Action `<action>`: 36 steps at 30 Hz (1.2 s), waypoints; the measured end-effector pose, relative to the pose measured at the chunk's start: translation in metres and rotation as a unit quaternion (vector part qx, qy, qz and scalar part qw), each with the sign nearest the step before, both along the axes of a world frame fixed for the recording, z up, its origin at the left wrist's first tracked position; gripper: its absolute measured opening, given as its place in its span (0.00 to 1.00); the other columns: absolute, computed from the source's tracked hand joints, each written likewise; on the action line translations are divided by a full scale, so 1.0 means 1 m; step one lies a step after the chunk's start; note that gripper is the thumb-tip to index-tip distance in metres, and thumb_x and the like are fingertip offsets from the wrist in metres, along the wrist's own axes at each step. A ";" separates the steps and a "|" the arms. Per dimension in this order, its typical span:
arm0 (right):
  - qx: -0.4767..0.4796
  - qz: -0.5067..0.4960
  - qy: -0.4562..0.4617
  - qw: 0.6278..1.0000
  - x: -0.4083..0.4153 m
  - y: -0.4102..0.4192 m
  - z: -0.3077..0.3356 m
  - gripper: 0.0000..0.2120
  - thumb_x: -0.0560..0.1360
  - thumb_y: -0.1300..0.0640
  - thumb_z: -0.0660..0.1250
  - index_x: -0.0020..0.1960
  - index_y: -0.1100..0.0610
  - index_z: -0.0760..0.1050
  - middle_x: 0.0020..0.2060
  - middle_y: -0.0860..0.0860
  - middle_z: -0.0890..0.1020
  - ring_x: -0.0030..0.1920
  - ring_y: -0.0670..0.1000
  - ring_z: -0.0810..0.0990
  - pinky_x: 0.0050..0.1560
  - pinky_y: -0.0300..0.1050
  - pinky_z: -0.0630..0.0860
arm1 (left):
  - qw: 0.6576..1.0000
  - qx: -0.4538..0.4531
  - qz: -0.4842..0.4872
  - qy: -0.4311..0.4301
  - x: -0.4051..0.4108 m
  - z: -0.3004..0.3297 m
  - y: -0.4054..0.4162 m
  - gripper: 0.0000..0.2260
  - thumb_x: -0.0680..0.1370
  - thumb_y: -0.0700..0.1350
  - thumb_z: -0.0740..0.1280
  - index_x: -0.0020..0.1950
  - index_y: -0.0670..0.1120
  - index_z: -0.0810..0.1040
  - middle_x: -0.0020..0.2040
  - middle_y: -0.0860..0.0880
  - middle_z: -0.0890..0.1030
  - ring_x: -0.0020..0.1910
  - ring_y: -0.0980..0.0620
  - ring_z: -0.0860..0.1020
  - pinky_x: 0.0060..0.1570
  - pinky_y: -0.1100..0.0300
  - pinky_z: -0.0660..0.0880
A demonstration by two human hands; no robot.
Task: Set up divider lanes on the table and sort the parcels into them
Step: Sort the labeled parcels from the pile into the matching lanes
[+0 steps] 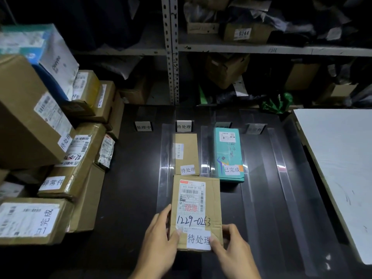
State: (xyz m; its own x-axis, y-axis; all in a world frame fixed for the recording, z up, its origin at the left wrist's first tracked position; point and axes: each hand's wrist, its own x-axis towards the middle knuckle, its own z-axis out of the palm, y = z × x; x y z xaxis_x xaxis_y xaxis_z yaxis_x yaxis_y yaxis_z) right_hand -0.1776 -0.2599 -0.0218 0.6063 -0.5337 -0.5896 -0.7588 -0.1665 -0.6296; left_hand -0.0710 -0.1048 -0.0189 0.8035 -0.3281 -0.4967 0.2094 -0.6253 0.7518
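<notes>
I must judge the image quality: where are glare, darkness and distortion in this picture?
Head view: glare streaks on the clear plastic dividers; the grey metal shelves behind are dark, contents murky; wide-angle bending tilts the brown cardboard stack at the left edge; the held brown cardboard parcel is sharp.

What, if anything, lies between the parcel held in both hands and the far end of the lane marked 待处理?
The held parcel sits at the lane's near end. Directly ahead, a smaller brown parcel labelled 待处理 already lies in that lane, below the lane sign. It blocks the far end; the held parcel appears to butt against it.
</notes>
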 end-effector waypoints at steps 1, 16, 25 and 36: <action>0.002 0.001 -0.003 1.000 0.000 0.001 -0.001 0.09 0.73 0.51 0.72 0.49 0.47 0.74 0.44 0.37 0.83 0.43 0.29 0.79 0.42 0.27 0.72 | 1.000 0.000 0.005 0.002 0.000 0.000 0.002 0.29 0.76 0.39 0.70 0.74 0.59 0.65 0.57 0.68 0.71 0.59 0.64 0.74 0.62 0.63 0.73; -0.007 0.019 -0.030 0.999 0.003 0.009 0.008 0.09 0.74 0.50 0.71 0.52 0.45 0.74 0.47 0.37 0.83 0.47 0.27 0.76 0.44 0.26 0.71 | 0.999 -0.006 0.033 -0.016 0.001 0.007 0.015 0.29 0.76 0.38 0.70 0.73 0.57 0.67 0.56 0.67 0.72 0.55 0.66 0.75 0.60 0.66 0.73; -0.129 0.147 0.100 0.976 0.034 -0.011 0.004 0.12 0.77 0.47 0.64 0.56 0.54 0.74 0.54 0.51 0.83 0.56 0.56 0.80 0.50 0.46 0.75 | 0.990 0.120 -0.052 -0.061 0.022 -0.026 -0.016 0.19 0.73 0.41 0.72 0.62 0.53 0.75 0.55 0.56 0.79 0.54 0.55 0.79 0.55 0.55 0.78; -0.110 0.195 0.163 0.961 0.074 -0.013 -0.005 0.12 0.77 0.62 0.58 0.56 0.63 0.76 0.56 0.59 0.81 0.56 0.61 0.80 0.43 0.42 0.70 | 0.962 0.230 -0.124 -0.075 0.040 -0.038 -0.036 0.12 0.77 0.39 0.61 0.59 0.46 0.75 0.54 0.48 0.81 0.48 0.46 0.79 0.45 0.54 0.78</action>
